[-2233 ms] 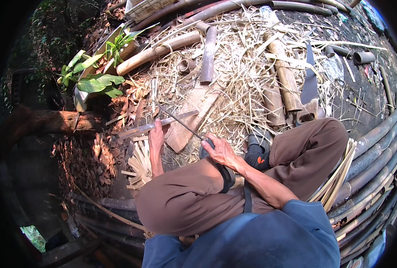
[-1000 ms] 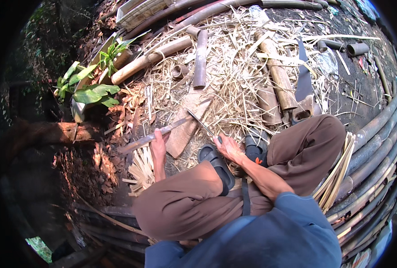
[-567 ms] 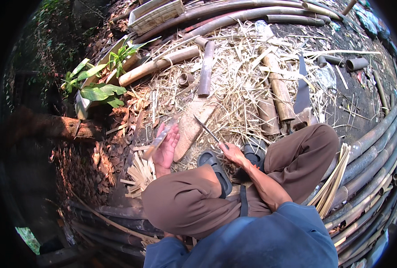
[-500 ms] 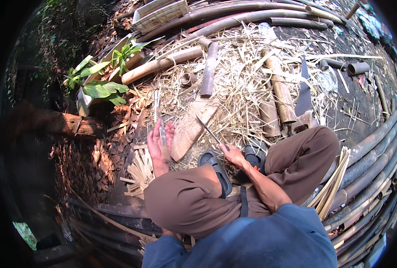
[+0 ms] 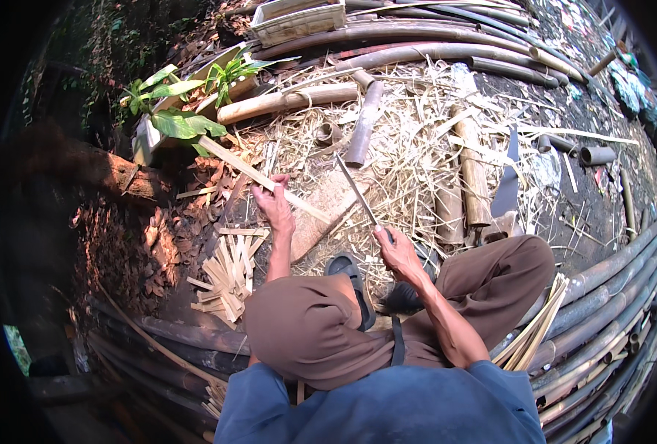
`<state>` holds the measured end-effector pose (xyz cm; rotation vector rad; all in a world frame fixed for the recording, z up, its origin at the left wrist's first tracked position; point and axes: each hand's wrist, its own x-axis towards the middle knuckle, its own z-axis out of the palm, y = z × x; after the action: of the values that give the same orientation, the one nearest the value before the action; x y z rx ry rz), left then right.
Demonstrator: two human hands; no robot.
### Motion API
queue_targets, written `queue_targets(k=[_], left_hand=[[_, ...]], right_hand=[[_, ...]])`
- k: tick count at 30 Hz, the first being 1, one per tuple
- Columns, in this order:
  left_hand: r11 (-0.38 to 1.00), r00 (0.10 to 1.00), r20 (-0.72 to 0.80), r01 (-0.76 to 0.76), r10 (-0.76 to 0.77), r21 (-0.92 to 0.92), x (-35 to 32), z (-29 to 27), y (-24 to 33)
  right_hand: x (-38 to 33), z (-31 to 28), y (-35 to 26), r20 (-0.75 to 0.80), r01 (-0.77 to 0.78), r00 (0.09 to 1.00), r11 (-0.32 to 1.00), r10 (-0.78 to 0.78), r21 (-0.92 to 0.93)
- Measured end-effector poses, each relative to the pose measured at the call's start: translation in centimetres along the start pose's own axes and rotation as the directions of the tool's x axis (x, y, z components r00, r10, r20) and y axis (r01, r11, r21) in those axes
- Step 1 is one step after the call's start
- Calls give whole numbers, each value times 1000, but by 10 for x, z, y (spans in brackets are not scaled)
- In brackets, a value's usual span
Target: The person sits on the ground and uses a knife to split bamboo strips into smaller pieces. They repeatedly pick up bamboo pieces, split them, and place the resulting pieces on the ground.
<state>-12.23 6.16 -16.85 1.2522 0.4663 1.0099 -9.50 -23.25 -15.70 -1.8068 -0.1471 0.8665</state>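
A pale bamboo strip [image 5: 239, 164] slants from upper left to lower right across my left hand [image 5: 275, 207], whose fingers are closed on it. Its lower right end lies over the wooden block [image 5: 310, 235], which rests on the ground before my feet. In my right hand [image 5: 399, 255] is a long narrow knife [image 5: 356, 189], gripped by its handle. The blade points up and left, past the block's right side, apart from the strip. Beside my left forearm lies a pile of short split strips [image 5: 228, 277].
Shavings [image 5: 410, 140] cover the ground ahead, with a short bamboo tube [image 5: 364, 122] among them. A handsaw [image 5: 507, 174] leans beside bamboo lengths [image 5: 473, 177] to the right. Bamboo poles [image 5: 602, 288] lie along the right. A bundle of strips [image 5: 533, 325] rests by my right knee.
The strip in my left hand has swung from upright to a slant across the block. My right hand has lifted the knife slightly. The whole view has shifted a little.
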Motion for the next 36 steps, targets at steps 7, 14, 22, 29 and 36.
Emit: queue_targets(k=[7,14,22,29,36], left_hand=[[963,977,83,-208,196,173,11,21,3],[920,978,204,110,-33,-376,-4,51,51],[917,941,337,154,-23,-368,-38,74,47],[934,931,347,219,-114,-281,-45,82,45],[938,921,363,241,-140,-249,-45,81,45]], right_hand=[[-29,-20,-47,-2,141,990,988,-141,-57],[-77,-14,-131,43,375,925,926,-377,55],[-82,-12,-156,145,405,899,910,-414,85],[-78,-10,-152,177,382,898,913,-404,144],[-79,-8,-158,207,316,913,929,-353,192]])
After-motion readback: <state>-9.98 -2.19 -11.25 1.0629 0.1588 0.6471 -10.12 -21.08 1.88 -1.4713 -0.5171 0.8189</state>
